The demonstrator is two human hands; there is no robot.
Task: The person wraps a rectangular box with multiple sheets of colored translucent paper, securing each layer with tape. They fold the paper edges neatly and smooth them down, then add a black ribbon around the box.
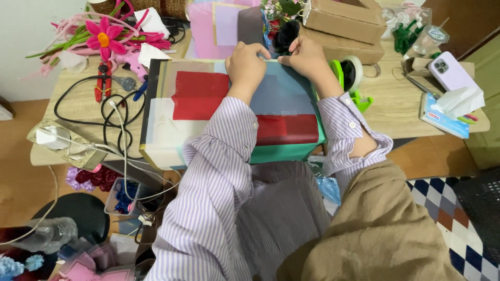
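A large box (pixel 182 112) wrapped in red, blue, white and green paper lies on the wooden table (pixel 396 112) in front of me. My left hand (pixel 247 65) rests curled on its far top edge, fingers pressed to the blue sheet (pixel 284 93). Just to the right, my right hand (pixel 304 54) pinches the same far edge. The two hands almost touch. A dark flower (pixel 286 36) sits just behind them.
Pink pipe-cleaner flowers (pixel 104 39), red pliers (pixel 101 83) and looping cables (pixel 112 117) lie at left. A green tape dispenser (pixel 351 78), cardboard boxes (pixel 346 23), a lilac phone (pixel 450 70) and a tissue pack (pixel 448 112) are at right. Clutter fills the floor at lower left.
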